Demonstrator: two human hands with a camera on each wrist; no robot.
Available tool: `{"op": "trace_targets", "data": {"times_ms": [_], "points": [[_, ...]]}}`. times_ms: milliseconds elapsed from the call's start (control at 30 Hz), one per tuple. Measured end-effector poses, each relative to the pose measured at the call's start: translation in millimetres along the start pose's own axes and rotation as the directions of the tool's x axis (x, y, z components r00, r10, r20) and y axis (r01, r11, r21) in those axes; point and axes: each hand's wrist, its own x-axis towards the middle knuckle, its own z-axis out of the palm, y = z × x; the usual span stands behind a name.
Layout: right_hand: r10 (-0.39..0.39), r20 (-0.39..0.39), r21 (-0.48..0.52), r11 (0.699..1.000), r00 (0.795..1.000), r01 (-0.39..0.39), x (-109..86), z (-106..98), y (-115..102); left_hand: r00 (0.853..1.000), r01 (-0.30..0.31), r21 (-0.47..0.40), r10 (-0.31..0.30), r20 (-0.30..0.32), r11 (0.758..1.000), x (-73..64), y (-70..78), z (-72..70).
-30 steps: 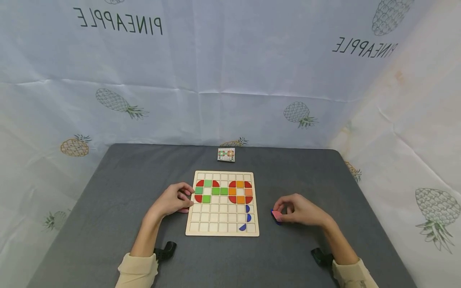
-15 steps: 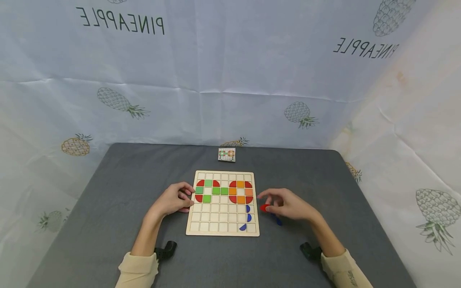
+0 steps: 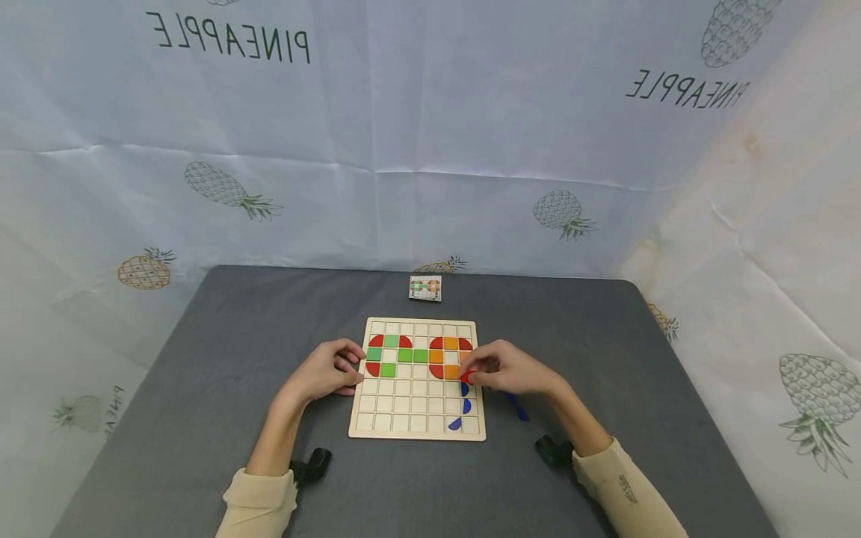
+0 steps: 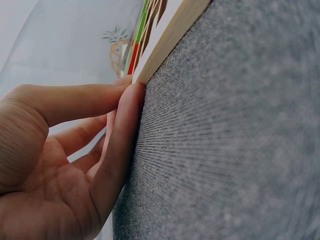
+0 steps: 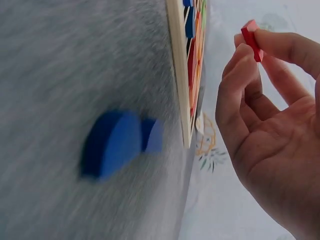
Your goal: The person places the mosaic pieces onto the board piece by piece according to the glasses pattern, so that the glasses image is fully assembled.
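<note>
A square wooden grid board [image 3: 397,406] lies on the table, with red, green and orange pieces in its upper rows. At its left edge my left hand [image 3: 327,370] holds the rim; in the left wrist view the thumb [image 4: 95,97] and a fingertip meet there. Between thumb and fingertips, my right hand [image 3: 514,368] pinches a red piece [image 5: 252,41] over the right side of the board, hiding some cells. Several blue half-round pieces [image 3: 455,424] lie in the lower right cells.
Blue pieces [image 5: 120,145] lie on the grey table just right of the board, partly under the right forearm in the head view. A small pattern card [image 3: 425,288] sits behind the board. A pineapple-print curtain [image 3: 383,134] closes off the back.
The right hand has carried the red piece leftward from the blue pieces on the table to over the board. My left hand has stayed at the board's left edge.
</note>
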Motion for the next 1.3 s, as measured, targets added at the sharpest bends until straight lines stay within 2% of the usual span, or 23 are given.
{"op": "trace_targets", "data": {"times_ms": [500, 700, 967, 1300], "points": [[-0.003, -0.019, 0.102, 0.995, 1.0, 0.005, 48.9, 12.1, -10.2, 1.0, -0.002, 0.004, 0.002, 0.003, 1.0, 1.3, -0.8, 0.7], [-0.01, 0.018, 0.138, 0.99, 1.0, 0.007, 62.6, 15.3, -12.8, 1.0, -0.006, 0.001, 0.006, 0.006, 1.0, 1.0, -1.2, 0.7], [-0.023, 0.009, 0.056, 0.998, 1.0, 0.022, 82.4, 23.4, -17.0, 1.0, -0.01, 0.002, 0.01, 0.0, 1.0, 1.0, -1.7, 0.6], [0.034, 0.004, -0.03, 0.999, 0.999, -0.034, 100.8, 33.9, -21.1, 1.0, -0.003, 0.008, 0.003, 0.0, 1.0, 0.7, -1.3, 1.1]]}}
